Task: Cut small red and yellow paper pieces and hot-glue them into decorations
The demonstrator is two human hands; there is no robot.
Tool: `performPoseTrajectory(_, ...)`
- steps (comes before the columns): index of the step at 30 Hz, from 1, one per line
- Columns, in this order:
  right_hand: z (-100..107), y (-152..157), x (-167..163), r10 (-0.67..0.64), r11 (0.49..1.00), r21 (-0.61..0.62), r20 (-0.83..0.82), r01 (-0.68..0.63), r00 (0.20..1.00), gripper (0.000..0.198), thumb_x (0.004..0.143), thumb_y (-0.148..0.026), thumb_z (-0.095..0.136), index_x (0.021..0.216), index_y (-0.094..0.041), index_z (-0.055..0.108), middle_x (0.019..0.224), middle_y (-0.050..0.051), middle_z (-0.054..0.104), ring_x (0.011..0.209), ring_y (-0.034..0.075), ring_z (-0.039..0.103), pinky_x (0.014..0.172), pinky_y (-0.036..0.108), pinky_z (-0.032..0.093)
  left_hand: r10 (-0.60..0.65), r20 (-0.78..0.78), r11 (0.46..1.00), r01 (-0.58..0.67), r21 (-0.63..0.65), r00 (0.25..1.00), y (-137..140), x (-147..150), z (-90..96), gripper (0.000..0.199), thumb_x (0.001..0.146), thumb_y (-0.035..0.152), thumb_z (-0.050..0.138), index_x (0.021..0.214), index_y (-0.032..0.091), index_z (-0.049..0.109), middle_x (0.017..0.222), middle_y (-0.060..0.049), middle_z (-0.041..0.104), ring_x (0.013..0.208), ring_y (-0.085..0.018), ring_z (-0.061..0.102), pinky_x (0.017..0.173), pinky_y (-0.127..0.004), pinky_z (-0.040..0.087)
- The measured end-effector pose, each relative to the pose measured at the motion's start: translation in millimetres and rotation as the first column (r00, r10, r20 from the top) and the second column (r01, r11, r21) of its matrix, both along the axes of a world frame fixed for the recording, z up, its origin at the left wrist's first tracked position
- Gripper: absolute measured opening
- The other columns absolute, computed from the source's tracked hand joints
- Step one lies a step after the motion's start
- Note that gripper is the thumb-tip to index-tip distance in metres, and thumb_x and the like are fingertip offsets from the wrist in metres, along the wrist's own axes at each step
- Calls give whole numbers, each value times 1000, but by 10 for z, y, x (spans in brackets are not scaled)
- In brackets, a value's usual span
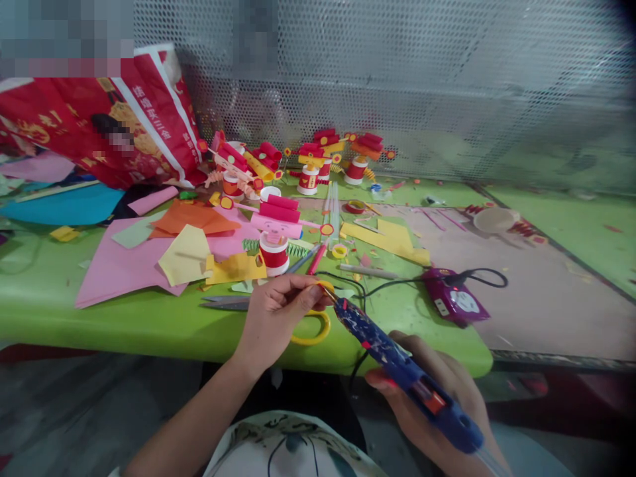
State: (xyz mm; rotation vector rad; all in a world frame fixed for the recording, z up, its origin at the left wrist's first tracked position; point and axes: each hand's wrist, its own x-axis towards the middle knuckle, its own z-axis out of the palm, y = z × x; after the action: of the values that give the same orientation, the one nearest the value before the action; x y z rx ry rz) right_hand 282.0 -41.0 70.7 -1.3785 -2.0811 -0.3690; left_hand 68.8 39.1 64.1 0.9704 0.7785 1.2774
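My right hand is wrapped round a blue hot glue gun, a clear glue stick jutting from its rear. The gun's nozzle meets a small yellow paper piece pinched in the fingertips of my left hand. Under and beside that hand lie scissors with yellow handles, their blades pointing left. Just behind stands a paper figure with a pink head, a red rolled hat and a red-and-white cup body.
More paper figures stand along the back by a perforated panel. Coloured paper and a red bag lie left. A purple power box with a black cable sits right, near a tipped paper cup. Clear glue sticks lie mid-table.
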Motion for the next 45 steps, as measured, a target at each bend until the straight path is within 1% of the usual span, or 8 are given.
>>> performPoseTrajectory(8, -67, 6, 84, 53, 999, 7, 24, -53, 998, 33, 104, -56, 53, 110, -24, 59, 84, 3, 76, 67, 18, 72, 62, 25, 56, -8, -2, 1000, 8, 9, 1000, -11, -5, -15, 15, 88, 32, 82, 93, 17, 82, 84, -4, 81, 75, -12, 76, 78, -22, 64)
performPoseTrajectory(11, -70, 12, 84, 61, 998, 4, 12, -61, 998, 34, 103, -58, 54, 106, -25, 60, 81, 2, 74, 64, 18, 71, 60, 25, 55, 0, -13, 1000, 1, 15, 1000, -13, -9, -11, 17, 88, 33, 82, 93, 17, 82, 84, -4, 81, 76, -14, 76, 78, -24, 65)
performPoseTrajectory(15, -52, 8, 61, 61, 998, -35, -2, -61, 998, 26, 102, -53, 58, 102, -26, 60, 79, 1, 74, 64, 18, 71, 60, 25, 55, 10, -51, 1000, -9, 16, 999, -15, -16, 6, 20, 88, 36, 81, 92, 16, 82, 87, -6, 82, 79, -17, 77, 79, -27, 65)
performPoseTrajectory(20, -94, -9, 74, 54, 997, -45, -37, -55, 998, 29, 97, -54, 66, 101, -25, 65, 80, 3, 74, 65, 20, 71, 61, 26, 56, 20, -66, 1000, -20, 5, 998, -20, -19, 17, 21, 86, 37, 82, 92, 16, 82, 84, -6, 81, 74, -16, 76, 78, -28, 65)
performPoseTrajectory(27, -111, -45, 68, -11, 997, -81, -50, 7, 999, 31, 99, -56, 62, 103, -25, 68, 83, 5, 76, 69, 22, 72, 66, 30, 57, 45, -64, 999, -46, -5, 997, -13, -31, 36, 21, 85, 37, 83, 91, 16, 81, 78, -5, 80, 72, -16, 76, 76, -28, 65)
performPoseTrajectory(35, -22, -2, 3, 34, 994, -101, -70, -41, 997, 29, 102, -54, 59, 96, -26, 64, 79, 3, 75, 63, 20, 71, 61, 28, 55, 53, -63, 998, -54, -14, 997, -9, -30, 46, 21, 85, 36, 84, 90, 16, 81, 78, -5, 80, 73, -17, 77, 75, -27, 65)
performPoseTrajectory(39, 26, 16, -39, 40, 998, -41, -137, -46, 990, 29, 104, -55, 56, 100, -27, 63, 83, 3, 76, 62, 19, 72, 60, 28, 56, 54, -28, 998, -55, -35, 998, -10, -24, 15, 21, 85, 37, 84, 90, 17, 80, 81, -6, 82, 75, -18, 78, 77, -28, 66)
performPoseTrajectory(45, 82, -48, -56, 39, 991, -108, -305, -75, 952, 33, 102, -53, 57, 123, -28, 65, 97, 6, 77, 74, 25, 76, 67, 34, 60, 33, -1, 996, -33, -85, 999, -5, -3, -17, 23, 84, 38, 84, 88, 16, 80, 82, -6, 81, 77, -19, 79, 80, -30, 66)
